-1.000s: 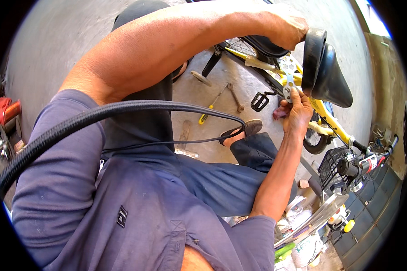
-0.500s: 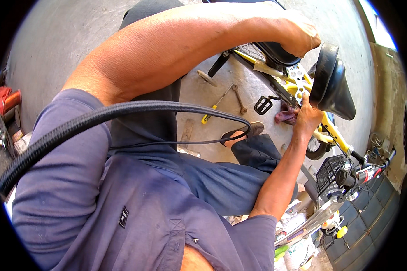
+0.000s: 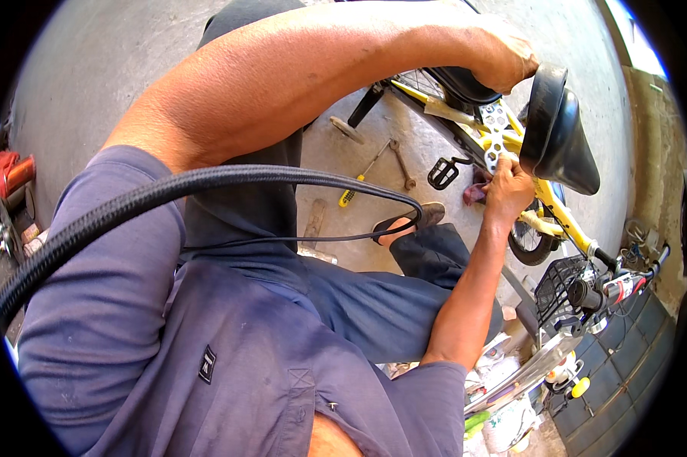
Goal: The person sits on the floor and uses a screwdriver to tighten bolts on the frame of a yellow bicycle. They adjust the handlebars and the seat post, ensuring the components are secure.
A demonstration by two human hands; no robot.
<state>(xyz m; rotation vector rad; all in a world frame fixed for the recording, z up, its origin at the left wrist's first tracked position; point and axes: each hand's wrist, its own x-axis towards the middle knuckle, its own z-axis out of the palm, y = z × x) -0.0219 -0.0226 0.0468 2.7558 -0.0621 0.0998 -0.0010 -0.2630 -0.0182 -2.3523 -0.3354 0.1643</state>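
Observation:
A yellow bicycle frame with a black saddle stands in front of me on the right. My right hand pinches the lower end of a flat silver multi-hole spanner, which lies against the frame beneath the saddle. My left hand reaches over a black rear seat. Its fingers curl closed beside the back of the saddle, and whatever they grip is hidden. Just beyond the crank pedal is a dark pink rag, partly covered by my right hand.
On the concrete floor lie a yellow-handled screwdriver and a rusty wrench. A thick black braided hose loops across my front. The handlebar and a black wire basket are at the lower right, near assorted clutter.
My right hand has shifted slightly up and left, with the spanner's lower end moving along. My left hand stays almost in place beside the saddle.

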